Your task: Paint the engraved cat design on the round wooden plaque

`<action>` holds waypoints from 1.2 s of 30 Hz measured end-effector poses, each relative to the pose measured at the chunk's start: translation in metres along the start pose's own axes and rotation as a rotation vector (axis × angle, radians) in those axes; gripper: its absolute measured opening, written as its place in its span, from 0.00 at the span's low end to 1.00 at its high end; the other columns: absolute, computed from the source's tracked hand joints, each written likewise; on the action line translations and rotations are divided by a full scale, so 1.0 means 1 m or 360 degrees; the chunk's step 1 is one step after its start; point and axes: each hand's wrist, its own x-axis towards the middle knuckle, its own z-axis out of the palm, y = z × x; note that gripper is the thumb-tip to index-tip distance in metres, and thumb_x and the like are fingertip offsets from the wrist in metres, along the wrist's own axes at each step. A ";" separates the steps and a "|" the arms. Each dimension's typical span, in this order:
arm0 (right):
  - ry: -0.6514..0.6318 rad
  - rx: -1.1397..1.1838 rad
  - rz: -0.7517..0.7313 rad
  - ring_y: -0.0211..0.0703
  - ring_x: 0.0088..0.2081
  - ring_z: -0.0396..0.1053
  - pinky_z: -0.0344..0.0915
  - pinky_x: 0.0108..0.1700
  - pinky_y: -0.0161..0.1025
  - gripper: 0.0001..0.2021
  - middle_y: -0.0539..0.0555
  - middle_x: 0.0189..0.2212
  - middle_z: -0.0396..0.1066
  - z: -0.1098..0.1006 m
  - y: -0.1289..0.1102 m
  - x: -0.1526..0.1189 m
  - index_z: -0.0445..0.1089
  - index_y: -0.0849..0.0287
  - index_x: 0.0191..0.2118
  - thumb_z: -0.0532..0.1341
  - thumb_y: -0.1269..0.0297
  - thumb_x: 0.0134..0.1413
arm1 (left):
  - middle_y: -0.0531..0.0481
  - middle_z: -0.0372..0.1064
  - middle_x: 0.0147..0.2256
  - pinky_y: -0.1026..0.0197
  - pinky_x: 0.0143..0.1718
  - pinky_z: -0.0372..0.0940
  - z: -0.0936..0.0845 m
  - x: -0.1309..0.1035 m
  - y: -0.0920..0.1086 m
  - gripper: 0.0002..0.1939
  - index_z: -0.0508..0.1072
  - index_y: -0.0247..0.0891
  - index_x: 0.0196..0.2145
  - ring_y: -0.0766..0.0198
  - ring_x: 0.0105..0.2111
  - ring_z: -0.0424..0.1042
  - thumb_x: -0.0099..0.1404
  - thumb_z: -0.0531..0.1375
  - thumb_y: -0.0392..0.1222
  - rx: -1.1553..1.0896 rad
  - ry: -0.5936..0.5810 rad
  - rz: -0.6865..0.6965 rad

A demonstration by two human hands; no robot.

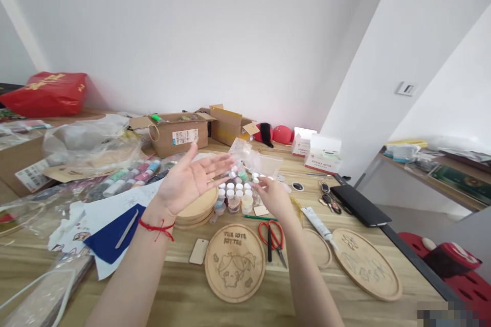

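Observation:
My left hand (194, 178) is raised palm up with its fingers stretched out and nothing in it. A red string bracelet (157, 229) is tied round that wrist. My right hand (274, 196) reaches among small clear pots with white lids (238, 194), its thumb and fingers closed on one at the cluster's right side; the fingers partly hide it. Nearer me lies a round wooden tray (235, 286) with a kitten drawing and lettering. Beside it are red-handled scissors (283, 235), a black pen (269, 245) and a small blank wooden tag (199, 251).
Stacked round wooden plates (195, 209) stand behind my left hand. To the right are a white tube (318, 227), an oval wooden tray (368, 265), keys (328, 196) and a black case (360, 206). Cardboard boxes (169, 140) line the wall; blue cloth (111, 237) lies left.

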 end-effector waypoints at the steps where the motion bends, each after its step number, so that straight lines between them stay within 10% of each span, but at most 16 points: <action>1: -0.0042 -0.0078 0.0006 0.53 0.48 0.73 0.66 0.49 0.44 0.21 0.61 0.48 0.76 0.003 0.000 0.000 0.70 0.60 0.55 0.59 0.53 0.61 | 0.35 0.66 0.57 0.45 0.64 0.51 -0.001 0.001 0.000 0.32 0.72 0.29 0.52 0.46 0.64 0.57 0.70 0.48 0.60 0.0094 0.0072 0.0006; 11: -0.0205 -0.0290 -0.0097 0.55 0.50 0.71 0.65 0.52 0.43 0.20 0.63 0.51 0.70 0.042 -0.005 0.001 0.73 0.62 0.49 0.68 0.68 0.48 | 0.41 0.68 0.57 0.47 0.59 0.57 -0.011 0.007 -0.011 0.23 0.76 0.39 0.50 0.46 0.61 0.62 0.65 0.59 0.56 0.0638 0.0152 -0.0056; 28: -0.0137 -0.0111 -0.0116 0.50 0.42 0.74 0.68 0.47 0.43 0.20 0.61 0.41 0.76 0.022 0.000 -0.001 0.71 0.64 0.51 0.64 0.66 0.51 | 0.46 0.73 0.50 0.44 0.61 0.55 -0.003 0.017 -0.034 0.16 0.78 0.44 0.46 0.46 0.54 0.67 0.61 0.61 0.48 0.1894 0.0330 0.0376; 33: -0.0115 -0.0098 -0.0035 0.51 0.43 0.74 0.67 0.45 0.42 0.20 0.59 0.39 0.77 0.010 -0.004 -0.002 0.72 0.63 0.50 0.64 0.63 0.51 | 0.47 0.76 0.41 0.36 0.63 0.50 0.049 -0.038 -0.028 0.14 0.81 0.50 0.39 0.42 0.51 0.68 0.64 0.54 0.43 0.1774 -0.0062 0.0638; 36: -0.0102 -0.0075 -0.0007 0.51 0.43 0.74 0.67 0.46 0.42 0.20 0.60 0.39 0.77 0.005 -0.003 -0.003 0.72 0.64 0.51 0.64 0.63 0.51 | 0.49 0.76 0.43 0.32 0.61 0.53 0.032 -0.124 -0.059 0.20 0.78 0.59 0.45 0.36 0.58 0.59 0.62 0.50 0.49 0.1234 -0.0028 0.0509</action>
